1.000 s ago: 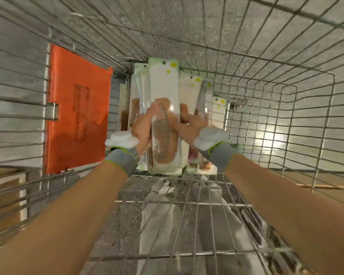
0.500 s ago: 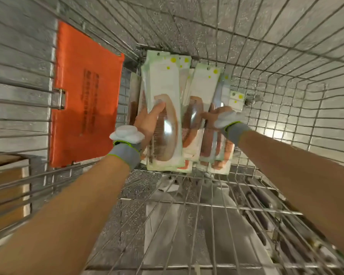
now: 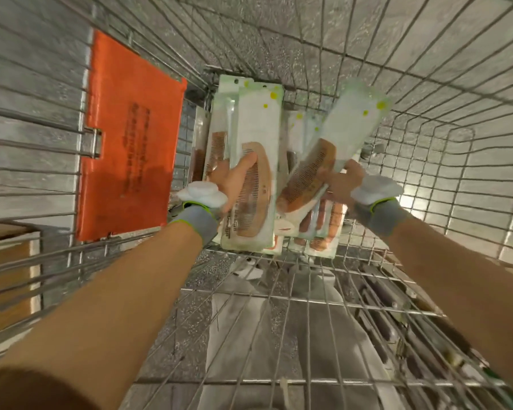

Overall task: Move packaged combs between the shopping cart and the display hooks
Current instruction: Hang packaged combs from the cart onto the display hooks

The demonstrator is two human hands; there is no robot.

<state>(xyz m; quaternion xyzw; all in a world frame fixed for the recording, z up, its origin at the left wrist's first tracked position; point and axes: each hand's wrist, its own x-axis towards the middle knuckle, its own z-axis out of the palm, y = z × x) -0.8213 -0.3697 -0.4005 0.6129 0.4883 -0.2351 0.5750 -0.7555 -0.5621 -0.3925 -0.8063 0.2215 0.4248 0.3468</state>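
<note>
Both my arms reach down into a wire shopping cart (image 3: 427, 161). My left hand (image 3: 234, 182) grips a stack of packaged combs (image 3: 256, 128), white cards with brown combs under clear plastic, its thumb lying across the front comb. My right hand (image 3: 342, 184) holds one packaged comb (image 3: 338, 143) by its lower part, tilted to the right and lifted off the pile. Several more comb packs (image 3: 317, 235) lie beneath on the cart's wire bottom. No display hooks are in view.
An orange plastic flap (image 3: 131, 143) hangs on the cart's left wire wall. Wire walls close in on all sides. Through the mesh I see grey floor and pale trousers (image 3: 279, 335). A brown box (image 3: 6, 276) sits outside at the left.
My right hand has taken one comb pack from the pile and lifted it, tilting it to the right. My left hand keeps hold of its stack, which has hardly moved.
</note>
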